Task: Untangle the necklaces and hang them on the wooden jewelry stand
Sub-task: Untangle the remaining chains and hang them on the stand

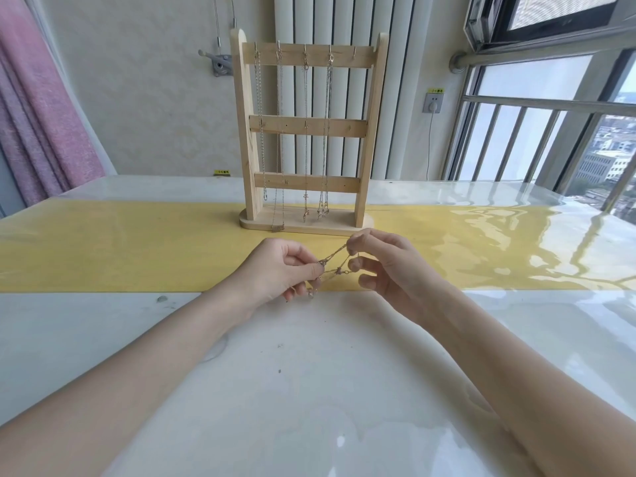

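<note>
Both hands work just above the table in the head view. Left hand [282,270] pinches a clasp end of the tangled chain [335,266] between thumb and forefinger, other fingers curled under. Right hand [382,266] pinches the far end of the same chain at its fingertips, lower fingers loosely spread. Chain is stretched between them in a few thin crossing strands, held clear of the yellow runner [120,246].

Wooden jewelry stand [306,132] sits upright on the runner just beyond the hands; four hung necklaces [306,132] drop from the top-rail hooks, and the rightmost hook [355,51] looks free (hard to be sure at this size).

Handling, as a judgement: chain is very light, limp, thin, likely to snag or kink if pulled hard; best held at the clasps and teased apart near the crossings, not yanked.

Room: glossy white table [309,390] gives open space in front and both sides; stand base edge is near the right hand's knuckles, so a lift toward the hook should go up first.
</note>
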Demonstrator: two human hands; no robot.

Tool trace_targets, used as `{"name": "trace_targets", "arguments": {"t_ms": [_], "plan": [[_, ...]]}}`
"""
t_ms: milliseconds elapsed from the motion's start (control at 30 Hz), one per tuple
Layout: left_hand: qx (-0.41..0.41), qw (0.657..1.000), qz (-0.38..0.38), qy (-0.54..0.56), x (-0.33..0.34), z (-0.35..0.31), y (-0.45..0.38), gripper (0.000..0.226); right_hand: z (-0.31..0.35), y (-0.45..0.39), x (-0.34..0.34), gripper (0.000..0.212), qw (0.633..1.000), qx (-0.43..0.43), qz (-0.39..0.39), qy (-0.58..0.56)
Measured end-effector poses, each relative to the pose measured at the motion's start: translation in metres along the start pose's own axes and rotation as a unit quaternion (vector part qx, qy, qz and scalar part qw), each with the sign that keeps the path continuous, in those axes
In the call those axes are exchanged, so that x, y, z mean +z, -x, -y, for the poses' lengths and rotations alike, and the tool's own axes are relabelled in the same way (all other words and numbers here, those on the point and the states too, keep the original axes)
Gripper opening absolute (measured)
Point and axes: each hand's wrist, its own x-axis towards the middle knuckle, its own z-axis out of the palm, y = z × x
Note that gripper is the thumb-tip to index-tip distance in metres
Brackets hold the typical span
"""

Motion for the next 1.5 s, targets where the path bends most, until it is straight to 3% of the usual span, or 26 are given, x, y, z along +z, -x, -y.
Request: {"name": "trace_targets", "arguments": {"t_ms": [233, 400, 500, 600, 733, 900, 1100, 1267, 1500], "plan": [[-0.028, 0.999, -0.018, 0.031, -0.0025, -0.0017, -0.0002, 0.011, 0.0026, 0.0018, 0.0001, 0.021, 0.999, 0.018, 0.03, -0.015], [-0.066, 0.976, -0.025, 0.208, -0.0064, -0.0066, -0.0014, 0.015, 0.0005, 0.0011, -0.0014, 0.021, 0.999, 0.029, 0.02, 0.021], [-0.073, 0.964, 0.002, 0.256, -0.0055, -0.0096, -0.0019, 0.018, -0.002, -0.0002, -0.0001, 0.018, 0.999, 0.038, -0.001, 0.028], [-0.071, 0.978, 0.014, 0.195, -0.0041, -0.0093, -0.001, 0.02, -0.0027, 0.0002, -0.0013, 0.015, 0.999, 0.03, -0.027, 0.026], [-0.055, 0.996, -0.022, 0.07, -0.0005, -0.0045, 0.0003, 0.014, -0.001, 0.0017, -0.0008, 0.01, 1.0, -0.007, -0.013, 0.012], [-0.024, 0.998, -0.026, 0.044, -0.0004, -0.0062, 0.0013, 0.004, 0.0001, 0.0039, 0.0008, 0.012, 0.999, -0.024, 0.028, 0.008], [-0.013, 0.999, 0.034, 0.001, -0.0007, -0.0062, 0.0028, 0.019, 0.0027, 0.0059, 0.0013, 0.017, 0.999, -0.032, 0.043, 0.007], [-0.029, 0.996, 0.059, -0.053, 0.001, -0.0061, 0.0044, 0.008, 0.0014, 0.0037, 0.0006, 0.014, 0.998, -0.051, 0.021, 0.01], [-0.032, 0.993, 0.06, -0.1, -0.0026, -0.0022, 0.0036, 0.011, 0.0003, 0.0032, -0.0001, 0.011, 0.997, -0.073, 0.0, 0.029]]}}
